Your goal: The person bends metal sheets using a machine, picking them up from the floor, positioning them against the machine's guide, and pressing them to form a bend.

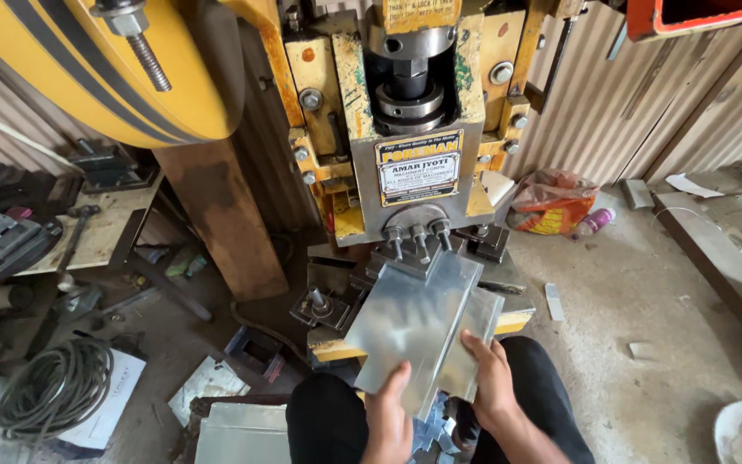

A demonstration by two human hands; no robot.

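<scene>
I sit in front of a yellow and grey press machine (pixel 418 129). My left hand (pixel 388 412) grips the near edge of a shiny rectangular metal sheet (pixel 414 318), whose far end lies under the press head on the die bed (pixel 337 348). My right hand (pixel 487 374) holds a second metal sheet (pixel 474 339) that sits partly beneath the first, on its right side. My knees in dark trousers (pixel 328 421) are below the sheets.
A big yellow flywheel (pixel 113 69) hangs at upper left. A wooden post (pixel 212 215) stands beside the press. A workbench with tools (pixel 45 223) is at left, coiled cable (pixel 53 387) on the floor, more sheets (pixel 242 434) by my left knee, an orange bag (pixel 551 202) at right.
</scene>
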